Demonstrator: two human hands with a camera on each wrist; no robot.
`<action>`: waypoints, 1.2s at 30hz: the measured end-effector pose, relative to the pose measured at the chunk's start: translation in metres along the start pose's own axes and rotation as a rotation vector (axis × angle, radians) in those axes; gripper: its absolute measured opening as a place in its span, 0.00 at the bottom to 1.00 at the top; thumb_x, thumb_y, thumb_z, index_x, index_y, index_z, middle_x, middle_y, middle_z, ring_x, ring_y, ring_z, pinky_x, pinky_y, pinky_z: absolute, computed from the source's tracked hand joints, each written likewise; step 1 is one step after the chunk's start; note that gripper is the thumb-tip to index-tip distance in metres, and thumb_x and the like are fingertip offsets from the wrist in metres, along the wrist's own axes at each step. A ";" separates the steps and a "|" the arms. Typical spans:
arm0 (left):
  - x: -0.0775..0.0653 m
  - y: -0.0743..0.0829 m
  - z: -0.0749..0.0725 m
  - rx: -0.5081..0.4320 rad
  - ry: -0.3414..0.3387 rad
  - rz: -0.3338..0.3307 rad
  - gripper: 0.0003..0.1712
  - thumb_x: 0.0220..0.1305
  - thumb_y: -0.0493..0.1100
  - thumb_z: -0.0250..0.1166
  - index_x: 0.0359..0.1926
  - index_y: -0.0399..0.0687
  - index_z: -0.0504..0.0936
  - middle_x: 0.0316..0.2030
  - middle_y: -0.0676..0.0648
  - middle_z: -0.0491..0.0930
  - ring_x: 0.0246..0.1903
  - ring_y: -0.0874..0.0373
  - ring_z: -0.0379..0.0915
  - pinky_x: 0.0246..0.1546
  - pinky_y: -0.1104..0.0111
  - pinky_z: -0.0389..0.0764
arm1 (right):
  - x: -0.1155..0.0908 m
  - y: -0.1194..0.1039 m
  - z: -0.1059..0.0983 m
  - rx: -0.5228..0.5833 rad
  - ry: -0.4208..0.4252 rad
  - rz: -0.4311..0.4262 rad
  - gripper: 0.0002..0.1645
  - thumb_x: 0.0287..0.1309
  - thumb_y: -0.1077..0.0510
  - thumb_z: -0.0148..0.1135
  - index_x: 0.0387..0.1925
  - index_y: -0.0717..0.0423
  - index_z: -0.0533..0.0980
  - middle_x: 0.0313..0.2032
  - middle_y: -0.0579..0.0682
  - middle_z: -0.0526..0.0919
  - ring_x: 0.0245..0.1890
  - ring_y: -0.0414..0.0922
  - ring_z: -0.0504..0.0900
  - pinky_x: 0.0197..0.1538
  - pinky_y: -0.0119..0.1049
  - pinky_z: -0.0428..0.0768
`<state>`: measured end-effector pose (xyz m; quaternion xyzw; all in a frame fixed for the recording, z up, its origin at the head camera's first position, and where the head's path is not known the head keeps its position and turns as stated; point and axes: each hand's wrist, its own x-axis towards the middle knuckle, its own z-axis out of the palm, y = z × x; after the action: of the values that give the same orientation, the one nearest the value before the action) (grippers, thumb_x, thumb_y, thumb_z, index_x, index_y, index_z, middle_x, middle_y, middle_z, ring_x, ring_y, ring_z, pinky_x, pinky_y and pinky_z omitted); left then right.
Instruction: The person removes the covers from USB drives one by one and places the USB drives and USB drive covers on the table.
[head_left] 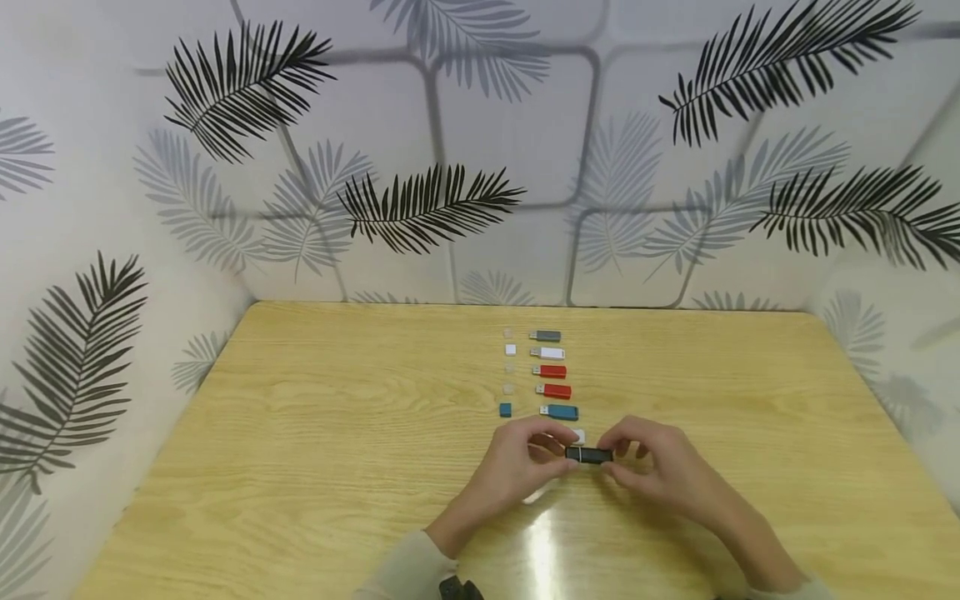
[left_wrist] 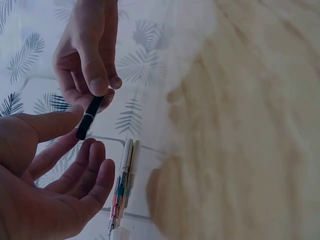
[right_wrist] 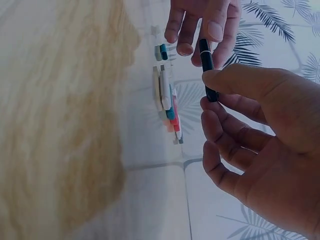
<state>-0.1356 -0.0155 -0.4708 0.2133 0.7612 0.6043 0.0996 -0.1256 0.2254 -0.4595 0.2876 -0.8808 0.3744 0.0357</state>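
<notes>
A black USB flash drive (head_left: 594, 456) with a thin pale band is held crosswise between both hands, just above the wooden table. My left hand (head_left: 516, 458) pinches its left, capped end between thumb and index finger, the other fingers loosely bent in the left wrist view. The opposite end sits between the thumb and fingertips of my right hand (head_left: 662, 460). In the right wrist view the black drive (right_wrist: 206, 65) looks like one piece, with no gap at the band. Right behind it lies a white USB drive (head_left: 580, 436), partly hidden by the left fingers.
Farther back on the table (head_left: 337, 450) lie uncapped USB drives in a column: blue (head_left: 562, 412), two red (head_left: 557, 391), white (head_left: 552, 353) and grey (head_left: 547, 336). Left of them are a blue cap (head_left: 506, 410), a white cap (head_left: 511, 350) and several clear caps. A leaf-patterned wall covering (head_left: 517, 142) stands behind.
</notes>
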 end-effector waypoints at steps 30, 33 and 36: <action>-0.006 0.012 -0.018 0.178 0.000 0.123 0.08 0.62 0.34 0.74 0.42 0.47 0.88 0.38 0.55 0.85 0.34 0.67 0.79 0.42 0.72 0.84 | 0.012 -0.023 0.000 0.020 0.063 -0.167 0.18 0.53 0.67 0.77 0.41 0.45 0.81 0.36 0.35 0.83 0.33 0.42 0.80 0.36 0.37 0.82; -0.007 0.014 -0.022 0.199 -0.015 0.126 0.08 0.62 0.35 0.74 0.42 0.47 0.87 0.39 0.55 0.85 0.35 0.67 0.80 0.43 0.72 0.84 | 0.014 -0.026 0.001 0.033 0.062 -0.183 0.18 0.54 0.67 0.76 0.41 0.46 0.81 0.36 0.36 0.83 0.33 0.41 0.80 0.36 0.37 0.82; -0.009 0.016 -0.026 0.225 -0.036 0.133 0.08 0.63 0.35 0.74 0.43 0.46 0.87 0.40 0.54 0.85 0.36 0.68 0.80 0.44 0.71 0.84 | 0.015 -0.028 0.001 0.043 0.056 -0.191 0.17 0.54 0.67 0.76 0.41 0.46 0.81 0.36 0.37 0.83 0.33 0.39 0.79 0.36 0.36 0.82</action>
<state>-0.1354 -0.0396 -0.4498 0.2840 0.8064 0.5165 0.0485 -0.1234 0.2019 -0.4385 0.3603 -0.8398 0.3960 0.0895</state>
